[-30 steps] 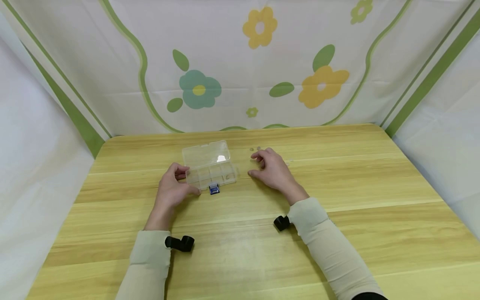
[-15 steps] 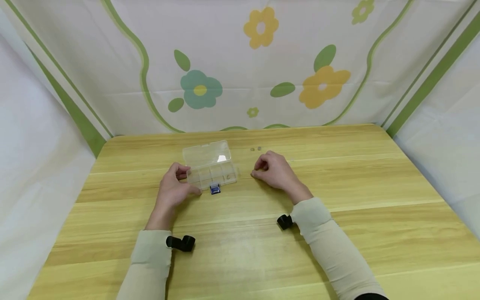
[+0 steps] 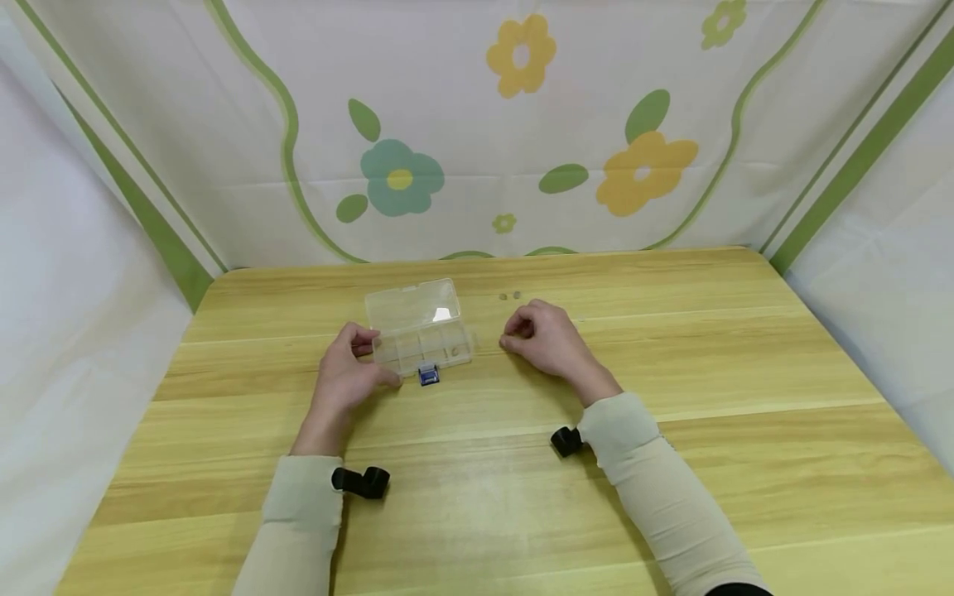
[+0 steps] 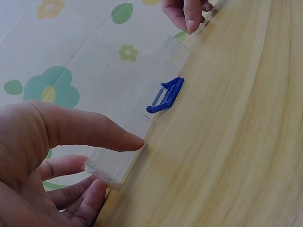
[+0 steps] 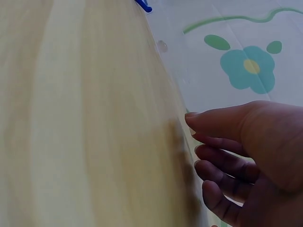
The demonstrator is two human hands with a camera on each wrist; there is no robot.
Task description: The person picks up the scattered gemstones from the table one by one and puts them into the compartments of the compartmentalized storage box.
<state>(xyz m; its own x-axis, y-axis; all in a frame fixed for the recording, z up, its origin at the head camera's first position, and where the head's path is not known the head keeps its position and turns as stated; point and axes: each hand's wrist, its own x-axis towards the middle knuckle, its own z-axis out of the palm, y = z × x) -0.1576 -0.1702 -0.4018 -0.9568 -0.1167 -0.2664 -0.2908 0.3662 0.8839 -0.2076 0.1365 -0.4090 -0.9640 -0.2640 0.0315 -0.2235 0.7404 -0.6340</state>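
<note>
A clear plastic compartment box lies on the table with its lid raised at the back and a blue latch at its front. My left hand grips the box's left end, thumb on the front edge and fingers around the side, as the left wrist view also shows. A small round piece sits in the front right compartment. Right of the box, my right hand pinches a tiny pale piece between thumb and index finger, mostly hidden by the fingertips. Its other fingers curl loosely.
Behind the right hand lie two small discs, a brownish one and a greyish one. The wooden table ends at a white flowered cloth at the back. Dark wrist-worn devices protrude from both cuffs.
The right hand's thumb and index finger have come together in a pinch, and the hand has shifted slightly right. The left hand and the box keep their place.
</note>
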